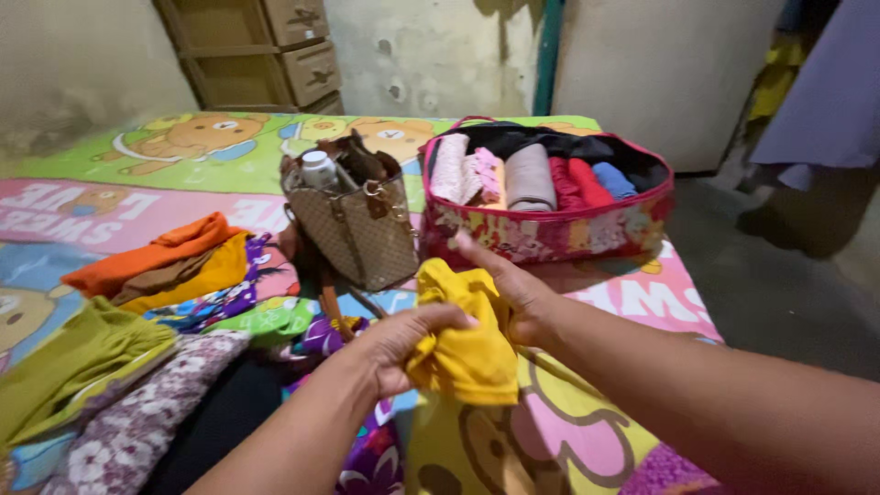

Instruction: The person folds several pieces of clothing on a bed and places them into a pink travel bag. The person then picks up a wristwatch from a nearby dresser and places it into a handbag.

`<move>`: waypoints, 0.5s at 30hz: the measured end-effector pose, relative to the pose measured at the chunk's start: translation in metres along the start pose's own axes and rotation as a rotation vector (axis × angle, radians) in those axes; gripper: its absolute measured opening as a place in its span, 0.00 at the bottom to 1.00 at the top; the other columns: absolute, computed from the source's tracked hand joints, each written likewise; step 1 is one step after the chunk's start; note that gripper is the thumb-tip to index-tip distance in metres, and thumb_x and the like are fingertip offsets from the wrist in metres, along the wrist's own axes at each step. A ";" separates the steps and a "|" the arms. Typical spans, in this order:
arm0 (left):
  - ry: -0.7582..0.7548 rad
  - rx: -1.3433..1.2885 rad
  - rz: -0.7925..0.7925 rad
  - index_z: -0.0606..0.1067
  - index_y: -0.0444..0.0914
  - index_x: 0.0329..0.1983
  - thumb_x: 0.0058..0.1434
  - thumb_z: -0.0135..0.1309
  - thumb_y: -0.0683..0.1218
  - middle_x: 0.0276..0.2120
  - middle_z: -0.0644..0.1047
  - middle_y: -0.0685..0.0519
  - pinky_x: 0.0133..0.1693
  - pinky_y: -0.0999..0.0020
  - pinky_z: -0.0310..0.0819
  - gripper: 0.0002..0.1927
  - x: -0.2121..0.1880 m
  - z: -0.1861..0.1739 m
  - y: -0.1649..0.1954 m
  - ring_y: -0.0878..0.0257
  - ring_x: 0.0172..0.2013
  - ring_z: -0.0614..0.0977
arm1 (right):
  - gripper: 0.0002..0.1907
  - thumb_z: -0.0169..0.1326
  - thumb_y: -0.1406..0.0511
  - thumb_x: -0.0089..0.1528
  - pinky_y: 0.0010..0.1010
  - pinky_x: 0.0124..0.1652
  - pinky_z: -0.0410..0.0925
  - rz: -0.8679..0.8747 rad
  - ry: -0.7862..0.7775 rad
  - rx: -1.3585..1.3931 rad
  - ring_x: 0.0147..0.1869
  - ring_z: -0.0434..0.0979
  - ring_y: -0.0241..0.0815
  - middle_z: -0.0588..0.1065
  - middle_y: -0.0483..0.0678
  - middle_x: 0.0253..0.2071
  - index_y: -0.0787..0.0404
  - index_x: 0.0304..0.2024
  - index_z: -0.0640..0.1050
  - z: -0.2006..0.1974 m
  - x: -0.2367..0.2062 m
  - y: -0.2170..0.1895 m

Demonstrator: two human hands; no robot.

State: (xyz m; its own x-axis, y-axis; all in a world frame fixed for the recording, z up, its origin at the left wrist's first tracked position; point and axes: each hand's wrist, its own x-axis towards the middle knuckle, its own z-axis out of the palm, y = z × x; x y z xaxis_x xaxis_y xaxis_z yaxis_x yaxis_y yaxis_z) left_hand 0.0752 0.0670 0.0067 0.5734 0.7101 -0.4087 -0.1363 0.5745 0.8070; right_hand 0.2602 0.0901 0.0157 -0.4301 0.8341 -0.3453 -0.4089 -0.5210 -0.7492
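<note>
A folded yellow cloth (467,353) hangs between my hands over the bed. My left hand (403,335) pinches its near edge with closed fingers. Behind it, my right hand (513,289) holds the cloth from the far side, fingers partly spread. Beyond my hands stands an open pink floral fabric case (550,234) packed with rolled clothes in white, pink, beige, red and blue. A brown patterned handbag (357,229) stands upright left of the case, with a white bottle (319,170) sticking out of it.
A pile of loose clothes (174,266), orange, mustard, green and floral, lies at the left on the cartoon-print bedsheet (587,431). A wooden drawer unit (275,50) stands against the back wall. Bare floor (779,284) lies to the right of the bed.
</note>
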 end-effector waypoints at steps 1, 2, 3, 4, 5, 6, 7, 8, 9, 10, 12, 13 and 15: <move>-0.071 0.015 -0.021 0.76 0.39 0.56 0.55 0.63 0.52 0.48 0.83 0.49 0.54 0.56 0.81 0.26 0.001 0.008 -0.003 0.57 0.48 0.85 | 0.28 0.57 0.47 0.61 0.44 0.52 0.74 -0.018 -0.010 -0.050 0.48 0.82 0.48 0.83 0.52 0.46 0.61 0.50 0.81 -0.007 -0.005 -0.002; -0.141 0.030 -0.043 0.76 0.40 0.57 0.54 0.64 0.57 0.49 0.82 0.50 0.55 0.56 0.81 0.30 0.002 0.015 -0.006 0.57 0.49 0.85 | 0.25 0.59 0.50 0.60 0.45 0.53 0.74 -0.053 0.044 -0.076 0.49 0.83 0.49 0.82 0.53 0.46 0.61 0.50 0.80 -0.014 -0.009 -0.005; -0.211 0.044 -0.065 0.76 0.41 0.57 0.53 0.66 0.62 0.50 0.82 0.51 0.56 0.56 0.80 0.33 0.004 0.023 -0.007 0.58 0.51 0.84 | 0.24 0.60 0.53 0.58 0.46 0.54 0.74 -0.087 0.098 -0.101 0.49 0.83 0.50 0.82 0.53 0.46 0.62 0.50 0.80 -0.019 -0.012 -0.008; -0.115 0.026 -0.093 0.75 0.42 0.57 0.53 0.63 0.65 0.50 0.81 0.49 0.55 0.55 0.79 0.35 0.007 0.030 -0.007 0.56 0.51 0.83 | 0.23 0.62 0.56 0.57 0.47 0.55 0.73 -0.120 0.154 -0.127 0.49 0.83 0.51 0.82 0.54 0.46 0.62 0.50 0.80 -0.023 -0.015 -0.010; -0.019 0.009 -0.122 0.75 0.43 0.57 0.52 0.60 0.69 0.50 0.80 0.48 0.55 0.53 0.78 0.36 0.011 0.037 -0.007 0.55 0.51 0.82 | 0.23 0.62 0.57 0.57 0.46 0.55 0.73 -0.126 0.140 -0.106 0.50 0.83 0.50 0.82 0.53 0.47 0.62 0.50 0.79 -0.027 -0.020 -0.011; 0.076 -0.007 -0.151 0.74 0.44 0.57 0.52 0.57 0.72 0.50 0.79 0.46 0.54 0.52 0.76 0.38 0.015 0.042 -0.007 0.53 0.52 0.81 | 0.23 0.62 0.57 0.57 0.45 0.56 0.72 -0.133 0.126 -0.085 0.51 0.83 0.50 0.82 0.53 0.48 0.62 0.51 0.79 -0.031 -0.025 -0.012; 0.017 -0.034 -0.127 0.75 0.44 0.56 0.51 0.54 0.74 0.49 0.80 0.47 0.52 0.52 0.76 0.39 0.019 0.045 -0.006 0.53 0.50 0.82 | 0.23 0.62 0.58 0.56 0.45 0.57 0.72 -0.140 0.112 -0.065 0.52 0.82 0.50 0.82 0.53 0.49 0.62 0.51 0.79 -0.033 -0.030 -0.014; -0.041 -0.062 -0.103 0.76 0.43 0.55 0.49 0.50 0.75 0.49 0.81 0.48 0.50 0.52 0.76 0.41 0.023 0.047 -0.005 0.54 0.49 0.82 | 0.23 0.62 0.58 0.56 0.44 0.57 0.71 -0.150 0.120 -0.076 0.53 0.82 0.49 0.82 0.52 0.50 0.62 0.51 0.79 -0.035 -0.036 -0.015; -0.098 -0.090 -0.079 0.77 0.42 0.54 0.48 0.47 0.77 0.48 0.82 0.49 0.48 0.52 0.76 0.43 0.027 0.049 -0.005 0.54 0.48 0.82 | 0.23 0.62 0.58 0.56 0.43 0.58 0.71 -0.160 0.129 -0.086 0.53 0.82 0.48 0.81 0.51 0.50 0.61 0.52 0.79 -0.036 -0.043 -0.016; -0.098 -0.138 -0.011 0.76 0.42 0.56 0.52 0.48 0.74 0.50 0.82 0.49 0.51 0.53 0.76 0.41 0.033 0.050 -0.005 0.54 0.50 0.82 | 0.23 0.62 0.58 0.56 0.42 0.59 0.71 -0.170 0.136 -0.097 0.54 0.82 0.47 0.81 0.50 0.51 0.61 0.52 0.79 -0.037 -0.050 -0.017; -0.097 -0.236 0.126 0.75 0.41 0.60 0.60 0.49 0.69 0.54 0.81 0.50 0.57 0.54 0.75 0.36 0.046 0.052 0.000 0.55 0.54 0.82 | 0.24 0.62 0.57 0.56 0.42 0.58 0.70 -0.182 0.149 -0.116 0.55 0.81 0.44 0.81 0.47 0.52 0.59 0.53 0.79 -0.039 -0.065 -0.024; -0.117 -0.221 0.150 0.75 0.40 0.60 0.60 0.51 0.67 0.55 0.81 0.50 0.58 0.55 0.75 0.34 0.051 0.051 0.003 0.56 0.55 0.82 | 0.24 0.62 0.57 0.56 0.42 0.58 0.70 -0.186 0.154 -0.125 0.55 0.81 0.42 0.80 0.46 0.52 0.58 0.53 0.79 -0.040 -0.071 -0.027; -0.158 -0.190 0.199 0.75 0.40 0.61 0.60 0.55 0.63 0.56 0.81 0.51 0.59 0.57 0.75 0.32 0.057 0.049 0.012 0.57 0.56 0.82 | 0.24 0.61 0.57 0.57 0.41 0.58 0.71 -0.167 0.169 -0.117 0.55 0.82 0.43 0.81 0.49 0.52 0.60 0.53 0.79 -0.044 -0.083 -0.035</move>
State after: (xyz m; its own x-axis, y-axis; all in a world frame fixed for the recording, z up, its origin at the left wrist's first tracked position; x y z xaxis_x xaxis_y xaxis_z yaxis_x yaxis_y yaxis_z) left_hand 0.1459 0.0940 0.0137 0.6369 0.7527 -0.1669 -0.3986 0.5067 0.7644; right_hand 0.3456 0.0471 0.0461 -0.2201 0.9302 -0.2936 -0.3627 -0.3575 -0.8606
